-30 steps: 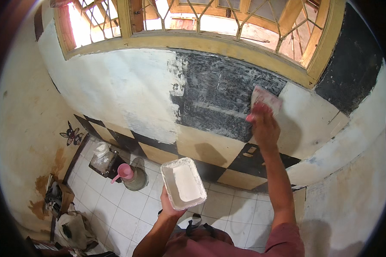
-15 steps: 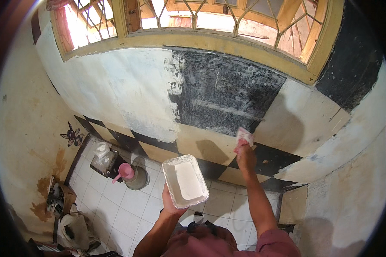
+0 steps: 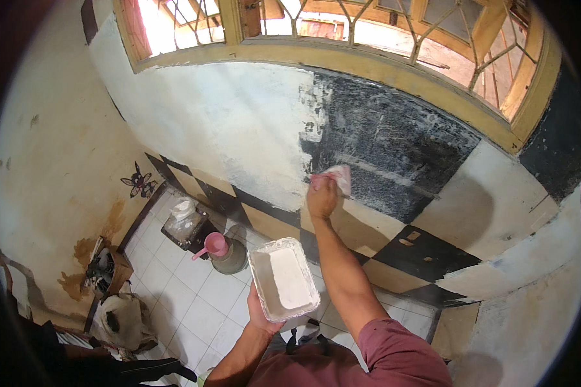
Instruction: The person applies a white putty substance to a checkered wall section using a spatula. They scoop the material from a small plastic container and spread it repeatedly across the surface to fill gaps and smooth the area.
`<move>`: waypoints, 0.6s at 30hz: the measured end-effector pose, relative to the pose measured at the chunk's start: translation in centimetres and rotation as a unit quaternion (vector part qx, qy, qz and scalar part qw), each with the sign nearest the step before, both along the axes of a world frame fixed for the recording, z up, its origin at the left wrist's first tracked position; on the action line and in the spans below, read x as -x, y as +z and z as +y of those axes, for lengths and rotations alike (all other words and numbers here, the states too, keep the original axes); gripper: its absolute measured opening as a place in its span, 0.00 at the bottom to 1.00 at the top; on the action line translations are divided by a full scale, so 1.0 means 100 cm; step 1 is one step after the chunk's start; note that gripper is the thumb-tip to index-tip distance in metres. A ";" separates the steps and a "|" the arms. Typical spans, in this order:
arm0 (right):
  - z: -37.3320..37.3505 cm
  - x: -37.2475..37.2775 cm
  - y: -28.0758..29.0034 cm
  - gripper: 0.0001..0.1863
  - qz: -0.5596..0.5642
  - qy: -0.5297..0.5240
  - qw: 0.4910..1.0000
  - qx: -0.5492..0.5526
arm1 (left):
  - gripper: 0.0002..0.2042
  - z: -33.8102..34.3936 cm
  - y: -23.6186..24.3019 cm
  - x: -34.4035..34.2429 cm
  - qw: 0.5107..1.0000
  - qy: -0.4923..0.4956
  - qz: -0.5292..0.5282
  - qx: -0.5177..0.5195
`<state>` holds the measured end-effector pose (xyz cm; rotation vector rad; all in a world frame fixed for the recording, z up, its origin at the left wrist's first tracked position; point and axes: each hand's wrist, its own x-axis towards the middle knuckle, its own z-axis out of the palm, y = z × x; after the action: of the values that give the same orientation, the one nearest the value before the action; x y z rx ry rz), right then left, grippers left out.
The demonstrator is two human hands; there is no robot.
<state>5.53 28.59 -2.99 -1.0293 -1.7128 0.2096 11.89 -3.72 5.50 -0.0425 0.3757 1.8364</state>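
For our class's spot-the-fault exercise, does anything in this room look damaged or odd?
Yes: brown stains mark the pale left wall low down near the box, interrupting its plainer surface. The white coating also ends raggedly against the black patch under the window frame.

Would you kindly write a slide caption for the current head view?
Left hand holding a tray of white paste; right hand holding a flat pink-and-white tool at the dark wall patch.

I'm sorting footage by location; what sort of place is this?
Probably a room in a home: a barred, yellow-framed window, a floor of white tiles, and a wall part coated white, part black and cream checks.
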 end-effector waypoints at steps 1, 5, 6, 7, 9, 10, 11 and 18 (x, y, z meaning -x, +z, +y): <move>-0.003 0.005 0.002 0.15 0.001 0.027 1.000 -0.016 | 0.31 -0.001 -0.001 0.001 1.000 0.004 0.000 -0.004; -0.038 0.018 0.029 0.08 0.037 0.133 0.990 0.033 | 0.32 -0.004 -0.007 0.008 1.000 0.012 0.000 -0.015; -0.042 0.008 0.037 0.06 0.035 0.142 0.986 0.084 | 0.32 -0.004 -0.006 0.008 0.999 0.015 -0.016 -0.026; -0.043 -0.006 0.043 0.04 0.030 0.148 0.979 0.136 | 0.32 -0.003 -0.006 0.007 0.999 0.016 -0.035 -0.035; -0.045 -0.043 0.062 0.02 0.135 0.250 0.924 0.257 | 0.32 0.002 -0.008 0.005 0.998 0.002 -0.039 -0.040; -0.057 -0.062 0.081 0.02 0.191 0.302 0.893 0.274 | 0.32 0.005 -0.009 0.005 0.998 -0.005 -0.042 -0.041; -0.073 -0.079 0.106 0.02 0.247 0.354 0.854 0.291 | 0.32 0.006 -0.008 0.005 0.999 -0.003 -0.027 -0.035; -0.154 -0.169 0.171 0.10 0.156 0.440 0.743 0.478 | 0.30 0.021 -0.013 0.001 1.000 0.005 -0.011 -0.023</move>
<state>22.44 13.14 14.07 -0.6686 -1.6193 1.9269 11.79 -1.66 4.24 -0.0341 0.3184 1.8527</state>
